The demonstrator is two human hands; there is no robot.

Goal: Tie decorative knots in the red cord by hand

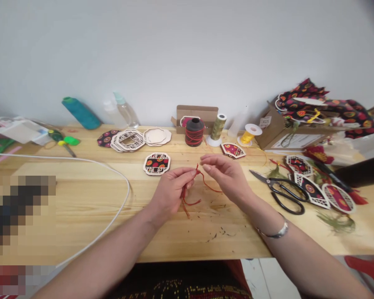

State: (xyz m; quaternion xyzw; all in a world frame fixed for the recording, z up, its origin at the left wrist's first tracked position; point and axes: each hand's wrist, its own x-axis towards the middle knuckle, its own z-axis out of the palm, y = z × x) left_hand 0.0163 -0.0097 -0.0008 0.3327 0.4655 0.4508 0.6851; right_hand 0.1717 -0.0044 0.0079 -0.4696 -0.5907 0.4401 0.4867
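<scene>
Thumb and fingers of my left hand pinch a bundle of red cord over the middle of the table. Loose ends dangle below the fingers, and one strand curves right, under my right hand. That hand is just right of the pinched cord, its fingers curved and apart from the left fingertips; nothing can be made out between them. A patterned wooden-framed piece lies behind my left hand. Black-handled scissors rest to the right of my right hand.
Thread spools, a small cardboard box and stacked wooden frames stand along the wall. A full carton is back right, above more framed pieces. A white cable curves across the left; dark scraps lie near the front edge.
</scene>
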